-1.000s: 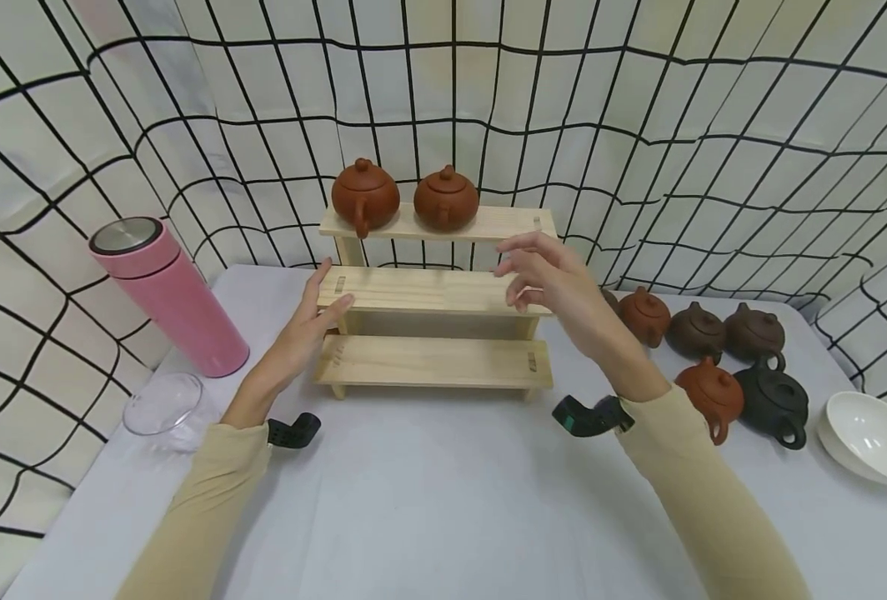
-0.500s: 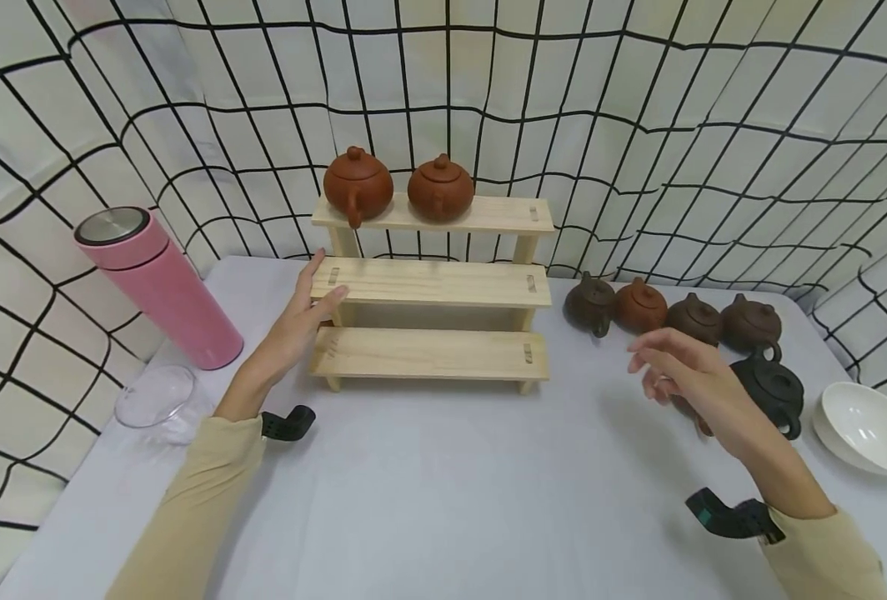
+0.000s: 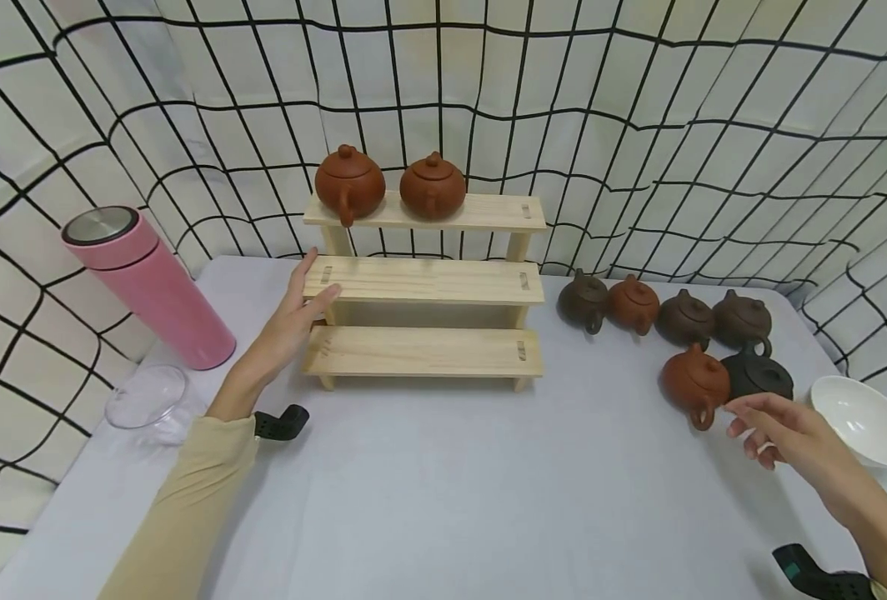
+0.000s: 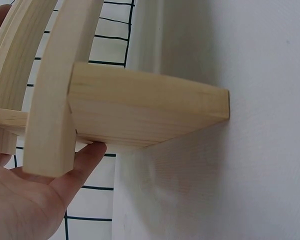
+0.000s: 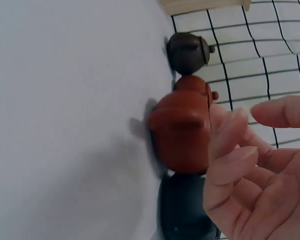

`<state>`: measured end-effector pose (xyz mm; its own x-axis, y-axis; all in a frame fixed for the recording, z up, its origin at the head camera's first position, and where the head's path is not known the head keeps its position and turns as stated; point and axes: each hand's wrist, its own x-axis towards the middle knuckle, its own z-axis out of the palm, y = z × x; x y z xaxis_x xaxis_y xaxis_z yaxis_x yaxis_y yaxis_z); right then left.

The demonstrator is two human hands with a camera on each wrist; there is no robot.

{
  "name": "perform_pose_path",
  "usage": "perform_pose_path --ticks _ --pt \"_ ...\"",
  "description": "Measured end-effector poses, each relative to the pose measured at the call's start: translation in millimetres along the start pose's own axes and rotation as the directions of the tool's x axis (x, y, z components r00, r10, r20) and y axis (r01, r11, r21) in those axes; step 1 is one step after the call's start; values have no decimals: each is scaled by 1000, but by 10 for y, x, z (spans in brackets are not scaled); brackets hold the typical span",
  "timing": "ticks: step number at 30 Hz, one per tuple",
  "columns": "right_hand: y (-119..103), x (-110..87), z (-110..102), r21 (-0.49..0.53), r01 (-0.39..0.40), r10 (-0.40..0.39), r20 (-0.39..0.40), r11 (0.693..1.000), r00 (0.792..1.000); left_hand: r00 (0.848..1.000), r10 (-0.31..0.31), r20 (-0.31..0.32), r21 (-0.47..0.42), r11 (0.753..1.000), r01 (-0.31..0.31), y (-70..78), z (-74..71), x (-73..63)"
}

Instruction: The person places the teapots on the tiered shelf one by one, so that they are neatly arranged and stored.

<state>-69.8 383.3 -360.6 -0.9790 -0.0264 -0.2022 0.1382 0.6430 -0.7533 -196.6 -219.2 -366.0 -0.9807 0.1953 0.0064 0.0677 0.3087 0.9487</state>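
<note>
A three-tier wooden shelf (image 3: 428, 281) stands on the white-covered table. My left hand (image 3: 282, 329) grips the left end of its middle plank; in the left wrist view, fingers (image 4: 92, 157) reach round the wood. Two reddish-brown teapots, one on the left (image 3: 349, 182) and one beside it (image 3: 433, 187), sit on the top tier. At the right, my right hand (image 3: 796, 437) hovers by the handle of a reddish-brown teapot (image 3: 693, 379), its fingers loosely bent and apart. Nothing is held in it. A black teapot (image 3: 759, 375) stands just behind this hand, partly covered by it.
Behind the reddish-brown and black teapots is a row: a dark teapot (image 3: 583, 300), a reddish one (image 3: 633, 302) and two dark brown ones. A white bowl (image 3: 864, 421) stands far right. At left are a pink thermos (image 3: 154, 292) and a clear glass bowl (image 3: 147, 400). Black wire mesh encloses the table.
My right hand has moved from beside the shelf rightward and down to the front reddish-brown teapot. The left hand stays on the shelf. The head view has shifted slightly.
</note>
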Motion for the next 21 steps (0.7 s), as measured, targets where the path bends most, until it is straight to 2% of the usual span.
perform_pose_path --ticks 5,7,13,17,21 --pt "74 -21 -2 -50 -92 95 72 995 993 1000 11 -10 15 1000 -11 -1 -15 -1" --pt "106 -30 17 -43 -96 99 97 994 990 1000 18 -8 11 1000 -18 1 -10 2" --pt "231 -19 92 100 -87 69 169 991 983 1000 12 3 6 1000 -12 -4 2 8" --pt "299 35 101 217 -96 47 221 971 974 1000 9 4 6 1000 -9 -6 3 11" --pt "338 113 107 308 -60 -29 277 949 960 1000 17 -3 10 1000 -17 -8 3 6"
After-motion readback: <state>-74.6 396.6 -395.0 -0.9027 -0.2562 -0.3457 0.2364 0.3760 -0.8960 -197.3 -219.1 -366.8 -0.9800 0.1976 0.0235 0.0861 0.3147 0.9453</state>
